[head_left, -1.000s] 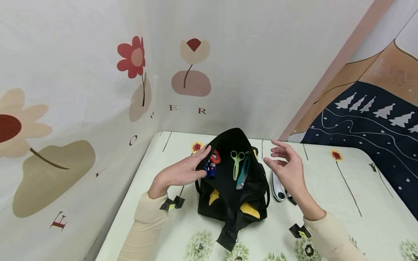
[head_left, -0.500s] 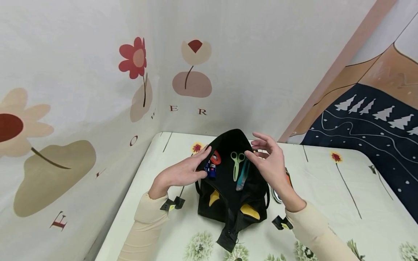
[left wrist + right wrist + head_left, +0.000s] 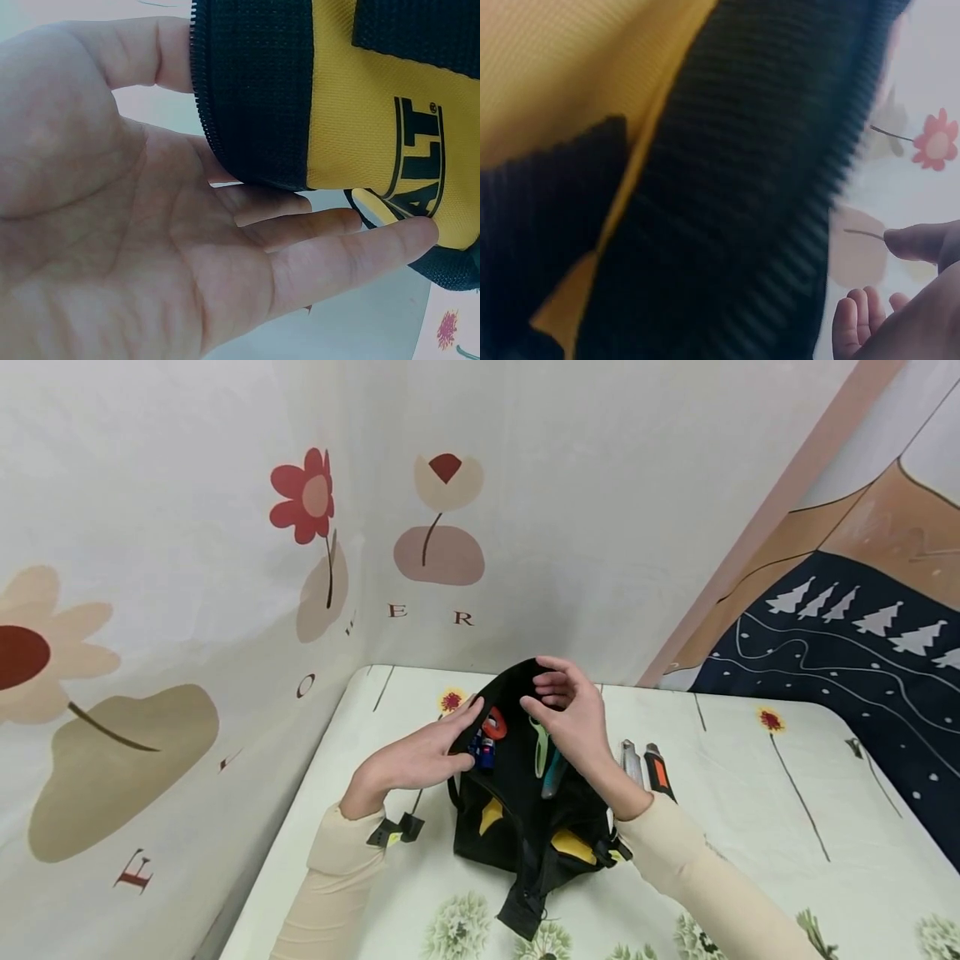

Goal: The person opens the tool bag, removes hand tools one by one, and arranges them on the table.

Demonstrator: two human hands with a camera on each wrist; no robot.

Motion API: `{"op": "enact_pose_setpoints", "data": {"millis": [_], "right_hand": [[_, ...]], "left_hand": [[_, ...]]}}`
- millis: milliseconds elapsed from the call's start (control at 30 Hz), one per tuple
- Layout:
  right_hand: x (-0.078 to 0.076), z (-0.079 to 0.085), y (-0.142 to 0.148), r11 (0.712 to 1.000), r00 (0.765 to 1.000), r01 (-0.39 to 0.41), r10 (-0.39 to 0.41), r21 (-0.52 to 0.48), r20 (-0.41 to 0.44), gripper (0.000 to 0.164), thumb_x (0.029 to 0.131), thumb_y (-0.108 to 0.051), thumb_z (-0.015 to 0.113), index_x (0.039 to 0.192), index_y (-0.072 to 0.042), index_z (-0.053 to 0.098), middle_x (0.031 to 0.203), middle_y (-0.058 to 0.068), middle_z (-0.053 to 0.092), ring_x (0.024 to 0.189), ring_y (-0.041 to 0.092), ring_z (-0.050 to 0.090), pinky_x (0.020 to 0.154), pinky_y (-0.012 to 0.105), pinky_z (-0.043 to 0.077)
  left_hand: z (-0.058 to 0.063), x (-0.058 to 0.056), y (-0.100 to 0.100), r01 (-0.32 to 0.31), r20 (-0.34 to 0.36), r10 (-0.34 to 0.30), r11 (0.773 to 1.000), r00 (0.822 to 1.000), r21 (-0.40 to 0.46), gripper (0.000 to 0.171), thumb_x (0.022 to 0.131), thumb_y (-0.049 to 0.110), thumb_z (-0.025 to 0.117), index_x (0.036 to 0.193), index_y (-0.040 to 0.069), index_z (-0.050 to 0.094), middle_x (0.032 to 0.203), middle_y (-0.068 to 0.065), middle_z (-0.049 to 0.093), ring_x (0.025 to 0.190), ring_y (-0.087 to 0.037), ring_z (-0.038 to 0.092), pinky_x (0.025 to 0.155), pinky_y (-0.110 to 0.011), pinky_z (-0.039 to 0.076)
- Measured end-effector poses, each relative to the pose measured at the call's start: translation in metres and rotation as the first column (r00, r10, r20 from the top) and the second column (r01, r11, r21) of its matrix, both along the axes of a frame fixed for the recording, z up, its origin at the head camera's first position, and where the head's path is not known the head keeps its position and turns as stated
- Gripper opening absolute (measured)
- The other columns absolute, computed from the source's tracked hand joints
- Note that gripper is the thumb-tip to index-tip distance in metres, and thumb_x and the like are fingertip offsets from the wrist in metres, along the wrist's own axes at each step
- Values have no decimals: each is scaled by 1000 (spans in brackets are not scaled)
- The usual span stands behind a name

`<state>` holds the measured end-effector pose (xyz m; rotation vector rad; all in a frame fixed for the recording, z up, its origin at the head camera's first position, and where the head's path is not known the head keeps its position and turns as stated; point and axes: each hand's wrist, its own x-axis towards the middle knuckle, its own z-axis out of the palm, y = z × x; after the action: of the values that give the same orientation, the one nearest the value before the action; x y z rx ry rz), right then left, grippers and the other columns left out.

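A black and yellow zippered tool bag [image 3: 504, 831] stands on the table with its mouth wide. Inside are a red ring-shaped thing [image 3: 494, 724], blue cylinders [image 3: 486, 753], green scissors [image 3: 541, 752] and a teal cutter [image 3: 553, 777], the last two partly covered by my right hand. My left hand [image 3: 416, 756] touches the bag's left rim with straight fingers. The left wrist view shows its palm beside the zip edge and yellow side. Over the right of the mouth hovers my right hand [image 3: 573, 718], thumb and fingers apart, holding nothing visible.
Right of the bag lie a silver tool [image 3: 632, 762] and a black and orange utility knife [image 3: 658, 772], partly behind my right forearm. A flower-print cloth [image 3: 757, 793] covers the table. Patterned curtains [image 3: 600, 543] rise behind it and at the left.
My right hand has moved left from beside the bag to over its mouth, uncovering the silver tool and utility knife. My left hand and the bag stay nearly still.
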<state>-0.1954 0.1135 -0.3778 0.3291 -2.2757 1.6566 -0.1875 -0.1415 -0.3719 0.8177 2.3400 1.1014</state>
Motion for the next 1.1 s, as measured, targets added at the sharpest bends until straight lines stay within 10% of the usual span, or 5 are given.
{"op": "enact_pose_setpoints", "data": {"millis": [333,800,1100], "right_hand": [[-5,-17,-13,999,997,-31,33,-31,71,57,95,2,84,148,0,64,123,26,71,114,41,70,105,53,57],[-12,-36,-20,995,978,-51,67,-86,199,50,94,6,83,140,1,65,122,27,70,112,41,71,89,18,55],[-17,-46,-22,996,960,-44,64,-77,271,46,92,7,84,134,3,66,122,28,72,112,43,73,98,36,61]], "left_hand": [[0,0,0,-1,8,1,1000,1000,7,84,110,14,53,178,4,4,186,-13,-6,172,-32,-2,136,-57,12],[1,0,0,-4,15,4,1000,1000,1,85,110,14,53,178,4,3,185,-16,-8,171,-34,0,135,-58,17],[0,0,2,-4,22,4,1000,1000,9,85,109,15,53,178,5,4,185,-13,-8,171,-32,-1,135,-57,16]]}}
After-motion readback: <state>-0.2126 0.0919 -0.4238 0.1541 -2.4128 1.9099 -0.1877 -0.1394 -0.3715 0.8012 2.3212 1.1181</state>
